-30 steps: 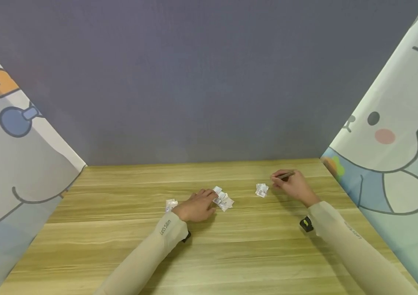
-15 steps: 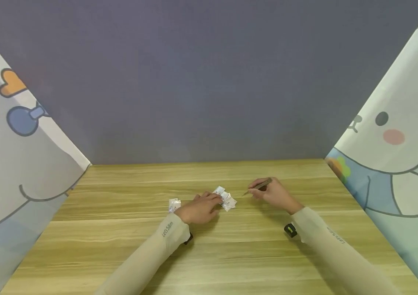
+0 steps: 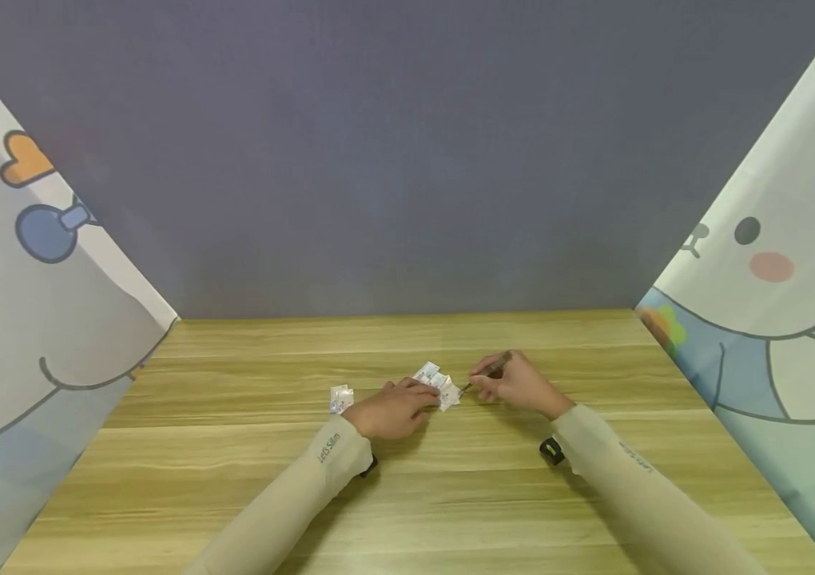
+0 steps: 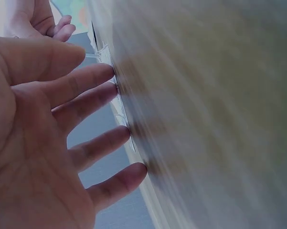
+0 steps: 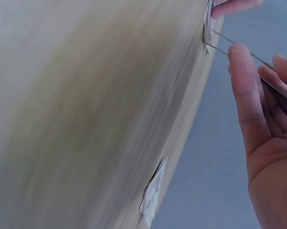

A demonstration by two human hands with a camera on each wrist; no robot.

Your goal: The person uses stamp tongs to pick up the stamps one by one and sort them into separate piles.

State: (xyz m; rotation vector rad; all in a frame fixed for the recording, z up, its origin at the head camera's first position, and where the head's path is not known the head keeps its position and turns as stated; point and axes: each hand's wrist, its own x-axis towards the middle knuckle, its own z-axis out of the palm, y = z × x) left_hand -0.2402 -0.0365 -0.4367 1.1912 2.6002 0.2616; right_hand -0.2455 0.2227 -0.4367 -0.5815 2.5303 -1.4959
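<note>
Near the desk's [image 3: 271,351] far edge, left of its middle, a small pile [image 3: 341,398] is laid. By the left hand [image 3: 391,410], fingers straight and slightly apart, overlapping packets [image 3: 449,394] are pressed. By the right hand [image 3: 515,385], tweezers [image 3: 498,365] are pinched, prongs apart at the packets' right end; whether one is gripped cannot be told. Toward the right edge, another pile [image 5: 154,192] is seen.

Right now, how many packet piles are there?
3: left pile by left sleeve, middle pile partly under left hand, right pile near right hand, hidden in head view.
</note>
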